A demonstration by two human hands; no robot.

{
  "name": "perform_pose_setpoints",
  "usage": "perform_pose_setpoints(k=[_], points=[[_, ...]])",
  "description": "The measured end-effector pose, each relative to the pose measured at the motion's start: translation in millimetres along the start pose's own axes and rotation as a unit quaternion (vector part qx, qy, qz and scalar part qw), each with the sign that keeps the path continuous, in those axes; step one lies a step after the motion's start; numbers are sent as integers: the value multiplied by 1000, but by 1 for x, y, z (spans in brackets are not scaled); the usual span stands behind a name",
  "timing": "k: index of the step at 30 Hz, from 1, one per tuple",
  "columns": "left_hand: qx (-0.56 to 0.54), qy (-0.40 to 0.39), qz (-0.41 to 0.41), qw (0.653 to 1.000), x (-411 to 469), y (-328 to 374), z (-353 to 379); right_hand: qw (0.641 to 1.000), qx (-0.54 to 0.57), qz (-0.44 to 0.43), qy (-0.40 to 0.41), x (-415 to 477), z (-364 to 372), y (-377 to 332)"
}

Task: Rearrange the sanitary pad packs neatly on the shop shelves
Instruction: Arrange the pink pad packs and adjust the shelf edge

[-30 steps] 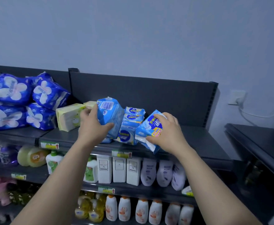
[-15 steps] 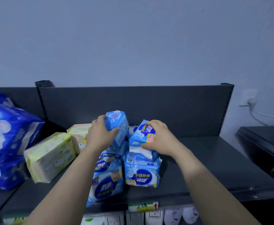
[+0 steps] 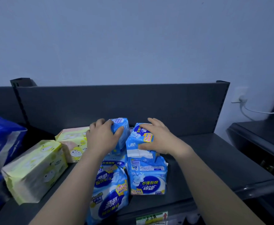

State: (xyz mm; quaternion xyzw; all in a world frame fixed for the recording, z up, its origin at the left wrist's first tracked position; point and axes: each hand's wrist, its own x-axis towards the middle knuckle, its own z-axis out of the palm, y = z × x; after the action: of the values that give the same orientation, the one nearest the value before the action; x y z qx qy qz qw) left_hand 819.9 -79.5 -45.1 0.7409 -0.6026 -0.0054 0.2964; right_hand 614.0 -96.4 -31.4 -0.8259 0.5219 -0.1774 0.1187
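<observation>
- L hand (image 3: 103, 138) is gripping a light-blue pack (image 3: 121, 127) upright, fingers curled round its top, thumb across the front.
- R hand (image 3: 159, 140) is holding a second blue pack (image 3: 141, 137), fingers spread over the top and thumb low. It's resting on a lower pack (image 3: 146, 177) on the shelf (image 3: 214, 159).
- A front pack (image 3: 108, 189) is leaning at the shelf's front edge, w/ yellow-green packs (image 3: 34, 169) lying just left.
- Step, I'd judge: stacking the blue packs into tidy columns — roughly mid-task.
- Next move prob. calls for seating both held packs flat, edges lined up w/ those beneath, then releasing gently — soft packs slide.
</observation>
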Motion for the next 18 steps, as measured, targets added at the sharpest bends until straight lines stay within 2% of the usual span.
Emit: perform_pose_setpoints(k=[7, 11, 18], points=[[-10, 23, 55, 998, -21, 13, -15, 998, 31, -7, 52, -34, -9, -1], [-30, 52, 129, 990, -44, 39, -13, 994, 38, -1, 105, -62, -16, 5], [-110, 33, 254, 960, -93, 119, 8, 981, -3, 86, 174, -147, -40, 57]])
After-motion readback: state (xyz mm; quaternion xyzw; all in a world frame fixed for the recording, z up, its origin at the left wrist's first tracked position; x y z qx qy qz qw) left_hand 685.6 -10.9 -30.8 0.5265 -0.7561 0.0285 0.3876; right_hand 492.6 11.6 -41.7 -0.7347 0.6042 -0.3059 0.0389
